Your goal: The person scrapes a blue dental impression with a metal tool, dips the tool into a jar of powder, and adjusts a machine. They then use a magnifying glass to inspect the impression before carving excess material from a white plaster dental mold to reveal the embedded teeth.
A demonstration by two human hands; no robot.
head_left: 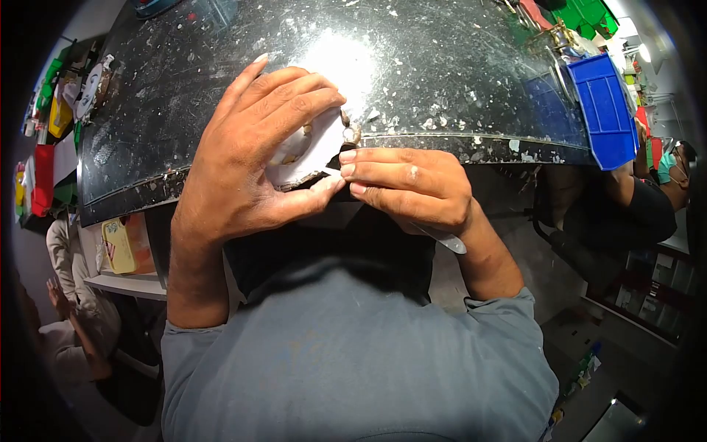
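My left hand [254, 147] is curved around a white piece [324, 144] at the table's front edge, thumb below and fingers above. Small rounded brownish bits show on its face and along its right rim, and its lower edge looks dark and rough. My right hand [416, 184] pinches a slim metal spatula [445, 239], whose rounded end sticks out below the palm. The other, pale thin end meets the lower right edge of the white piece, close to my left thumb tip. Most of the tool's middle is hidden by my fingers.
The black tabletop [456, 66] is scratched and strewn with white specks. A blue bin [604, 110] hangs at its right edge, with a green bin [585, 16] beyond. At left lie coloured bins [43, 177]. One person [74, 324] sits at left, another [641, 199] at right.
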